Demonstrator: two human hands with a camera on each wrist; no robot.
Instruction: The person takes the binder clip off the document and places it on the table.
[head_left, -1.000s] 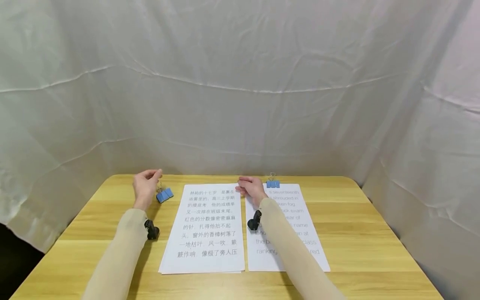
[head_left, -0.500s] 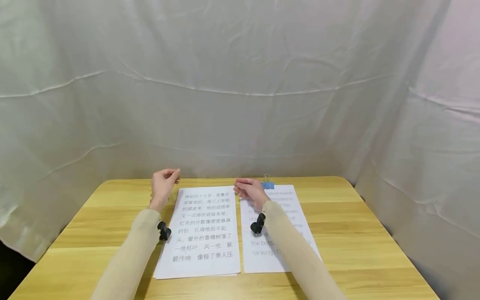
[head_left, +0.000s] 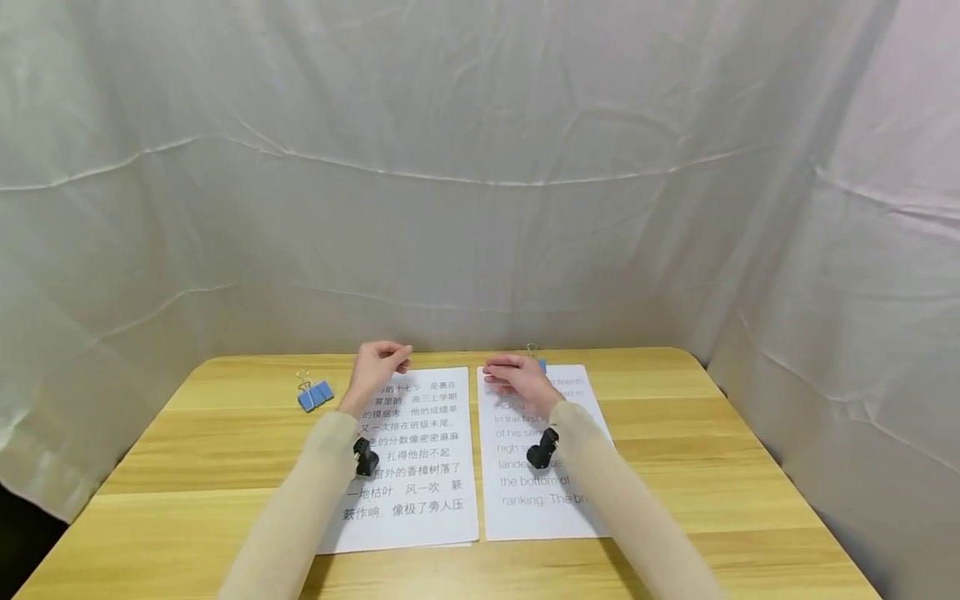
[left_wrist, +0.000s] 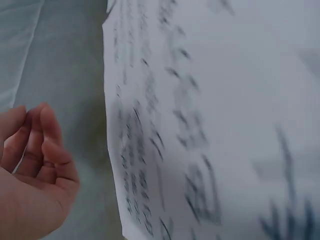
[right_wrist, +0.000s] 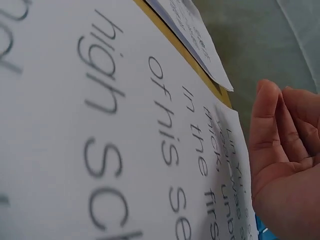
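The left hand (head_left: pixel 377 369) hovers above the top edge of the sheet printed in Chinese (head_left: pixel 420 467), fingers loosely curled and holding nothing; this sheet lies flat at the centre of the table (head_left: pixel 750 500). The right hand (head_left: pixel 517 381) hovers above the top of the sheet printed in English (head_left: pixel 536 500), which lies just beside the first, its fingers likewise relaxed and empty. One blue binder clip (head_left: pixel 314 393) rests on the bare table left of the sheets, apart from the left hand, and a second blue clip (head_left: pixel 541 364) sits at the top edge of the English sheet, mostly hidden behind the right hand.
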